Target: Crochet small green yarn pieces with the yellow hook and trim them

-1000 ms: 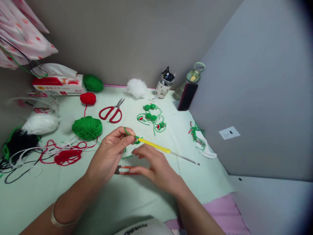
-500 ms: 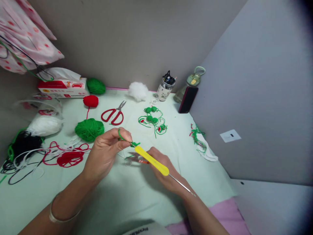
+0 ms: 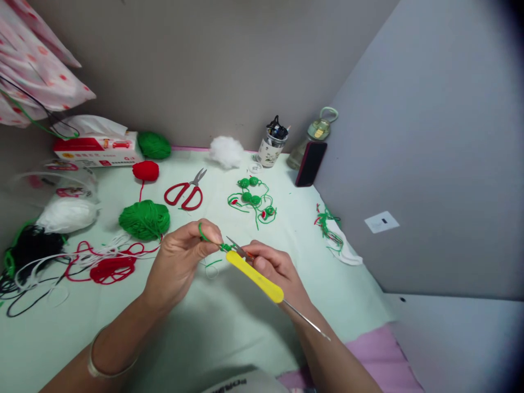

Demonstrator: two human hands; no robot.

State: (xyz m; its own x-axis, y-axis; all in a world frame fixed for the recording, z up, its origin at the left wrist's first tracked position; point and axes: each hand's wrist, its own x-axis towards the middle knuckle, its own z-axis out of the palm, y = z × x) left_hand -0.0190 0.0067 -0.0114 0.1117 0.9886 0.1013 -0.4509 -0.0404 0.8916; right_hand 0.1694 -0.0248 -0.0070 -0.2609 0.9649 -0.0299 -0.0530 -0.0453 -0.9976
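Note:
Between thumb and forefinger, my left hand [image 3: 184,256] pinches a small piece of green crochet [image 3: 225,248]. The yellow-handled crochet hook [image 3: 256,277] stays with that piece, its handle slanting down to the right past my other hand. A loop of green yarn [image 3: 201,232] rises by my left forefinger. My right hand [image 3: 272,267] is closed on small scissors [image 3: 241,250] with an orange handle, partly hidden by fingers and hook. The blades point left, close to the green piece; whether they touch it I cannot tell.
Red-handled scissors [image 3: 184,194], a green yarn ball [image 3: 144,219] and tangled red yarn [image 3: 112,269] lie on the left. Small green crocheted balls [image 3: 251,198] with loose tails sit ahead. A phone [image 3: 311,164] leans against a bottle [image 3: 319,130]. Yarn scraps [image 3: 329,229] lie right.
My right hand has brought the small scissors up beside the green piece; before, they were lower and blurred behind the hook. The view has shifted slightly. My left hand keeps its pinch.

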